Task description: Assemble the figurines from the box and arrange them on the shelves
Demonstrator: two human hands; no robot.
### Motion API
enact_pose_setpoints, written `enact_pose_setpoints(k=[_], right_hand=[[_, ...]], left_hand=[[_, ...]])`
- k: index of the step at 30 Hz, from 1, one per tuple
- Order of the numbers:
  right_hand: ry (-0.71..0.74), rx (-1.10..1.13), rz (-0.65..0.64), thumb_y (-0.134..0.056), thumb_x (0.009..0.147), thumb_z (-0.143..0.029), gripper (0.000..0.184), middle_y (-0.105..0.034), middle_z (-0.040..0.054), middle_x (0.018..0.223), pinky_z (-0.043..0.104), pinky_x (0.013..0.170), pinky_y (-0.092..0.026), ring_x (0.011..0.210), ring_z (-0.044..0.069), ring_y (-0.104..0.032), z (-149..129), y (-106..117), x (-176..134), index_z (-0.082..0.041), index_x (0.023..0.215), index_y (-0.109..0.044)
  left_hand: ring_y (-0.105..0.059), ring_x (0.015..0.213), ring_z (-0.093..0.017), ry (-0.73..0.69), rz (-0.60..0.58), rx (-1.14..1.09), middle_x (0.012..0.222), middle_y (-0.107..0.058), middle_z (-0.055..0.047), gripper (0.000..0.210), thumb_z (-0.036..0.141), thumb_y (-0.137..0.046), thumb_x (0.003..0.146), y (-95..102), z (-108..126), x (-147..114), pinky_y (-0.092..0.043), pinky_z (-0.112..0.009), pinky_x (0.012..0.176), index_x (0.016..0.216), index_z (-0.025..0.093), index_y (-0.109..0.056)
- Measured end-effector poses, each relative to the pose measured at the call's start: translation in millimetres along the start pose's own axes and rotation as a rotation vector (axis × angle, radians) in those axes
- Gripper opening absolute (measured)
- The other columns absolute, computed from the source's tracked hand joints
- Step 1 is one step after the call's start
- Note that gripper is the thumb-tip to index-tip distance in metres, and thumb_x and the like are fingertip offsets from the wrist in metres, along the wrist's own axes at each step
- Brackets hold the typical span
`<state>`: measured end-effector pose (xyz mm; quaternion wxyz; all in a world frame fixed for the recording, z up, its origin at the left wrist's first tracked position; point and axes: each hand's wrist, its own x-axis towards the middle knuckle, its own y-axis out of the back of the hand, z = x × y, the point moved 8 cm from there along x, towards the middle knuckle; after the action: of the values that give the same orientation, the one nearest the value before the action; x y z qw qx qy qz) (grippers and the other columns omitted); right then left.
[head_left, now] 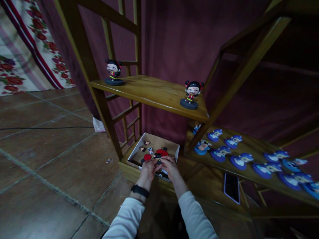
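Observation:
A shallow cardboard box (175,153) with white sides sits on the low wooden shelf in front of me. My left hand (149,168) and my right hand (170,166) meet over its near side, fingers closed around a small black-haired figurine (158,157). Fingers hide its lower part. Inside the box lie several loose small figurines, among them a dark one (147,143) and a black-and-white one (150,150). A red disc (147,157) shows just beyond my left hand, and more red pieces (162,152) lie behind the held figurine.
Two black-haired figurines on round dark bases, one left (114,71) and one right (191,94), stand on the upper shelf (149,89). Several blue figurines (241,161) occupy the right shelf. Below them is a phone-like dark slab (231,188). A slanting wooden post (239,83) rises at right.

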<state>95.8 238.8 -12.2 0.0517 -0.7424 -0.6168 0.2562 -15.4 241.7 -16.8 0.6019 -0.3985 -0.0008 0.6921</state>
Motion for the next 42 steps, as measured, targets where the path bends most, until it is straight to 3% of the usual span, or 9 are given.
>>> enact_pose_setpoints(k=[5, 10, 13, 18, 24, 30, 38, 42], right_hand=[[0.069, 0.005, -0.072, -0.069, 0.061, -0.033, 0.023, -0.068, 0.0009, 0.086, 0.030, 0.068, -0.050, 0.078, 0.017, -0.062, -9.3, -8.6, -16.5, -0.021, 0.078, -0.060], [0.347, -0.050, -0.123, -0.066, 0.067, -0.032, 0.035, -0.064, 0.0035, 0.108, 0.032, 0.080, -0.049, 0.100, 0.021, -0.059, -36.0, -18.6, -52.6, -0.024, 0.101, -0.060], [0.420, -0.082, -0.133, -0.065, 0.069, -0.031, 0.041, -0.065, 0.0039, 0.107, 0.034, 0.086, -0.047, 0.101, 0.020, -0.059, -40.7, -16.7, -78.5, -0.025, 0.108, -0.058], [0.482, -0.151, -0.129, -0.066, 0.069, -0.030, 0.034, -0.068, 0.0041, 0.104, 0.036, 0.089, -0.046, 0.097, 0.020, -0.062, -40.6, -2.0, -130.2, -0.024, 0.102, -0.063], [0.491, -0.229, -0.125, -0.065, 0.070, -0.033, 0.035, -0.068, 0.0038, 0.106, 0.039, 0.093, -0.045, 0.099, 0.021, -0.061, -38.4, 14.8, -182.4, -0.023, 0.103, -0.066], [0.402, -0.227, -0.073, -0.067, 0.067, -0.033, 0.030, -0.069, 0.0018, 0.101, 0.040, 0.095, -0.042, 0.101, 0.024, -0.060, -24.9, 30.2, -201.2, -0.026, 0.096, -0.069], [0.410, -0.250, -0.057, -0.067, 0.065, -0.032, 0.027, -0.070, 0.0015, 0.098, 0.039, 0.096, -0.040, 0.097, 0.022, -0.061, -16.4, 41.3, -203.3, -0.024, 0.090, -0.071], [0.284, -0.153, -0.067, -0.069, 0.062, -0.037, 0.031, -0.070, 0.0027, 0.091, 0.038, 0.081, -0.050, 0.083, 0.021, -0.064, 0.3, 42.1, -190.9, -0.022, 0.089, -0.070]], left_hand=[[-0.063, 0.057, -0.014, 0.005, -0.050, -0.019, 0.061, -0.062, -0.003, 0.006, 0.007, -0.059, 0.074, -1.1, 3.3, -11.1, -0.056, -0.028, 0.061, 0.074, 0.012, -0.056], [-0.064, 0.058, -0.014, -0.013, -0.160, -0.034, 0.066, -0.065, -0.005, 0.010, 0.005, -0.062, 0.071, 0.7, 4.6, -34.9, -0.055, -0.027, 0.061, 0.075, 0.012, -0.058], [-0.064, 0.062, -0.013, -0.104, -0.253, -0.024, 0.073, -0.067, -0.005, 0.019, 0.003, -0.066, 0.065, 0.2, 6.7, -61.9, -0.054, -0.025, 0.062, 0.081, 0.012, -0.062], [-0.057, 0.056, -0.008, -0.251, -0.388, 0.027, 0.073, -0.066, -0.003, 0.025, 0.014, -0.072, 0.062, -4.3, 4.1, -123.5, -0.046, -0.018, 0.054, 0.087, 0.012, -0.066], [-0.057, 0.060, -0.010, -0.345, -0.410, 0.116, 0.075, -0.067, -0.004, 0.024, 0.025, -0.070, 0.066, 1.4, -14.3, -169.7, -0.044, -0.020, 0.057, 0.087, 0.013, -0.067], [-0.057, 0.061, -0.012, -0.350, -0.323, 0.155, 0.072, -0.067, -0.004, 0.024, 0.025, -0.071, 0.063, 15.7, -34.5, -183.8, -0.044, -0.021, 0.057, 0.084, 0.013, -0.067], [-0.058, 0.062, -0.012, -0.353, -0.304, 0.227, 0.069, -0.066, -0.004, 0.021, 0.020, -0.071, 0.062, 16.6, -40.6, -185.8, -0.044, -0.020, 0.058, 0.081, 0.013, -0.066], [-0.059, 0.058, -0.012, -0.307, -0.272, 0.248, 0.066, -0.066, -0.004, 0.019, 0.021, -0.072, 0.062, 18.6, -46.1, -179.0, -0.045, -0.020, 0.054, 0.077, 0.012, -0.065]])
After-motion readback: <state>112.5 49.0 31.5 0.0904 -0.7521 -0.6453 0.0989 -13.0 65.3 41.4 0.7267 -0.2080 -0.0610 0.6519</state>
